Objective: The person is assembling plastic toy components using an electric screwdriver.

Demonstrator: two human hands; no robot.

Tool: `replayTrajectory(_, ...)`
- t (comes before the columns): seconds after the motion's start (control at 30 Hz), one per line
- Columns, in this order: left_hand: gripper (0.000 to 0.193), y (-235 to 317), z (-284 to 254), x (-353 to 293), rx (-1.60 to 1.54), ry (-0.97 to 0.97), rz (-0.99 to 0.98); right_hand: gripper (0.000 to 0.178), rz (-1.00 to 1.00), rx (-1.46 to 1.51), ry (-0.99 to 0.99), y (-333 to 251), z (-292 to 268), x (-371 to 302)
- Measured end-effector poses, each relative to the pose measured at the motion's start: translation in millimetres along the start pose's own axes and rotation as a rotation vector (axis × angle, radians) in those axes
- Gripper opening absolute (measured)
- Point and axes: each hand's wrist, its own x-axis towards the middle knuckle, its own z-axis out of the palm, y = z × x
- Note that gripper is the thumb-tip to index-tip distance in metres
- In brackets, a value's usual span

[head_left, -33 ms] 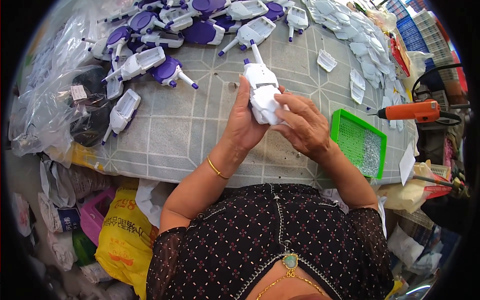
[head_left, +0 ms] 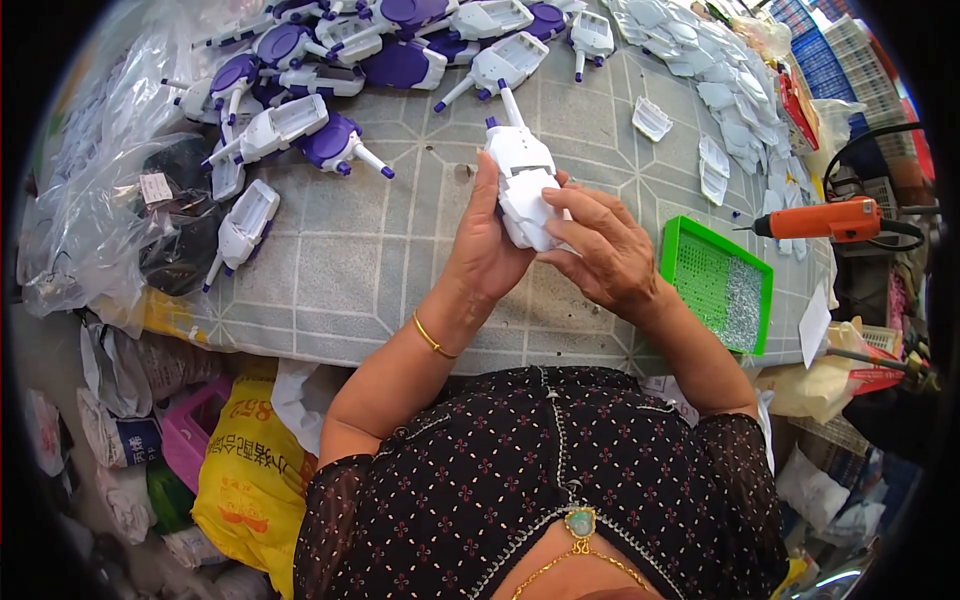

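Observation:
Over the middle of the table, my left hand (head_left: 487, 245) is closed around a white plastic casing (head_left: 520, 150) with purple-tipped prongs pointing away from me. Its thumb lies along the casing's left side. A white plastic cover (head_left: 533, 205) lies over the casing's near half. My right hand (head_left: 605, 245) is closed on that cover, fingertips on its top and right edge; the thumb is partly hidden. Similar white and purple casings (head_left: 510, 62) are heaped at the far left and centre. Loose white covers (head_left: 735, 95) are piled at the far right.
A green tray (head_left: 668, 250) holding small metallic pieces, likely screws, stands right of my right hand. Beyond it lies an orange electric screwdriver (head_left: 825, 220), its bit pointing left. Clear plastic bags (head_left: 100, 200) crowd the table's left side. A yellow sack (head_left: 245, 480) sits below its front edge.

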Motion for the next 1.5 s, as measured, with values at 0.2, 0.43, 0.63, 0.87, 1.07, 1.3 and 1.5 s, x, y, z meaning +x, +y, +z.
replayTrajectory(0.2,0.064,-1.3,3.9,-2.0,0.047,0.059,0.036,0.046,0.109,-0.012,-0.051,-5.2,-2.6,6.8)
replayTrajectory(0.43,0.069,1.2,2.1,-1.8,-0.020,0.028,0.032,0.058,0.173,0.000,-0.033,-8.0,6.0,7.9)
replayTrajectory(0.63,0.071,-0.4,10.1,-4.6,0.120,0.062,0.005,0.062,0.220,0.046,-0.083,-6.9,2.4,8.3)
replayTrajectory(0.87,0.073,-1.7,13.7,-3.9,0.114,0.028,-0.046,0.069,0.249,0.105,-0.051,-0.9,-10.6,8.1)
replayTrajectory(1.07,0.073,-2.4,11.6,-6.9,0.137,-0.022,-0.097,0.069,0.157,0.025,-0.084,4.6,-15.6,11.9)
replayTrajectory(1.3,0.069,-5.2,21.7,-5.0,0.069,0.137,-0.024,0.066,0.135,-0.053,-0.108,1.1,-10.9,3.0)
replayTrajectory(1.5,0.065,-1.8,11.1,-7.8,0.181,0.002,-0.030,0.063,0.169,-0.006,-0.047,1.3,-12.1,3.0)
